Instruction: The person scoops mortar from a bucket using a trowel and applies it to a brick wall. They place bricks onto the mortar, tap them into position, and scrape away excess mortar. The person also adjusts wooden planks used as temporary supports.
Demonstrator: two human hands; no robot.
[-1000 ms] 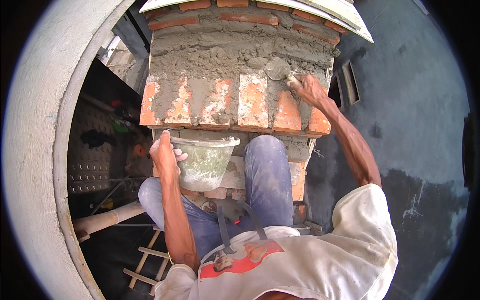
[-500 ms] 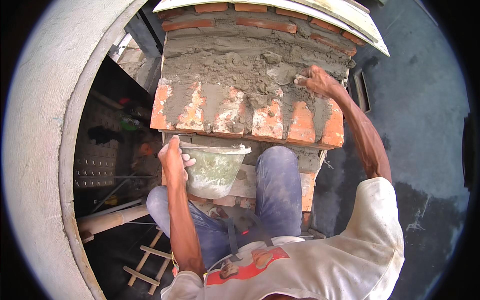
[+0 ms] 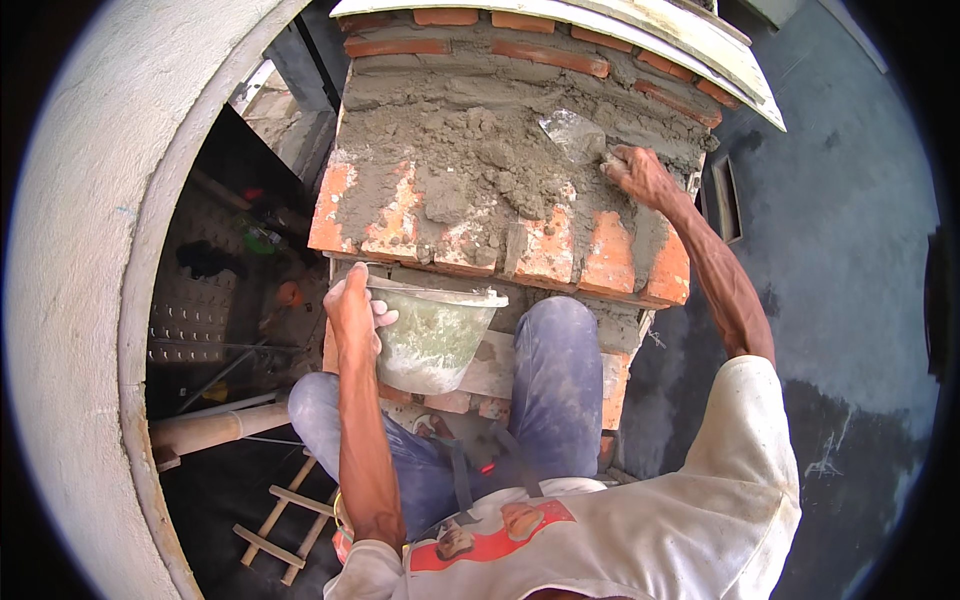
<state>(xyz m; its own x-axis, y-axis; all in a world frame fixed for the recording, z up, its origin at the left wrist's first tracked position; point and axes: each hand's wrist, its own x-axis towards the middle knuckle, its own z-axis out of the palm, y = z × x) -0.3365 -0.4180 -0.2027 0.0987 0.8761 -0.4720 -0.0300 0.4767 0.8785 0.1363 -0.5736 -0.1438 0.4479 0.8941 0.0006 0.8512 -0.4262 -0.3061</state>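
Note:
My left hand [image 3: 353, 309] is closed on the rim of a mortar-smeared green bucket [image 3: 436, 343], which it holds against the front of the brick step. The bucket's inside is mostly hidden. My right hand [image 3: 641, 177] grips a trowel [image 3: 575, 136]; its handle is hidden by the fingers. The trowel's blade points left over a bed of wet grey mortar [image 3: 470, 130], with crumbly lumps around it. Along the front of the bed runs a row of orange bricks [image 3: 608, 250], partly smeared with mortar.
A pale board [image 3: 640, 35] lies across the far end of the brickwork. On the left stands a rough plastered wall edge [image 3: 90, 300], beside a dark drop with a wooden ladder [image 3: 285, 515] and a bamboo pole [image 3: 220, 430]. A grey wall [image 3: 840, 280] is on the right.
The trowel blade has lifted and tilted, with its tip pointing further away. Mortar lumps now lie closer to the front bricks. The left hand still holds the bucket.

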